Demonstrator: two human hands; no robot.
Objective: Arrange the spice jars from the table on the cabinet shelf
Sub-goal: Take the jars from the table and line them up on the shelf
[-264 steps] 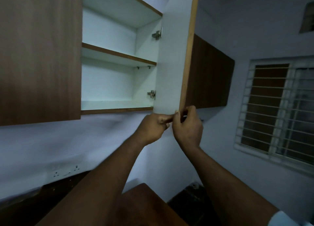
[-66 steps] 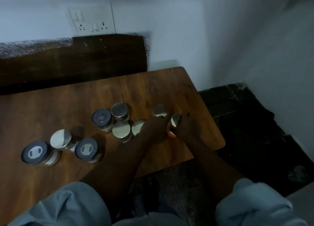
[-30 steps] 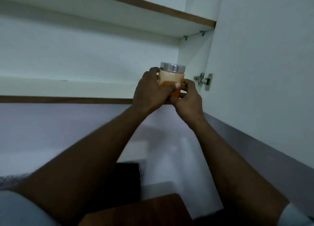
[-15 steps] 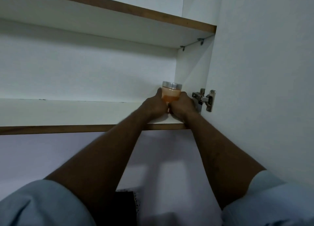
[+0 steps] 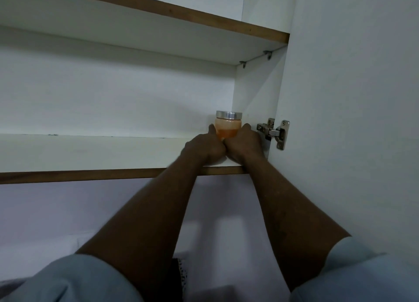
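Since half a second ago the jar sits deeper in. The left hand (image 5: 205,147) and right hand (image 5: 246,145) press together, one finger of each along the spice jar (image 5: 228,127); I cannot tell whether they still clamp it. It stands upright in the back right corner of the lower shelf (image 5: 90,152), near the hinge (image 5: 273,131), probably leaving room for the others.

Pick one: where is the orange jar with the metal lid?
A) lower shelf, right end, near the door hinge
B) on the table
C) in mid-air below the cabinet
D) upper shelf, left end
A: the jar stands at the right end of the lower shelf, close to the door hinge, with the left hand and right hand holding its sides.
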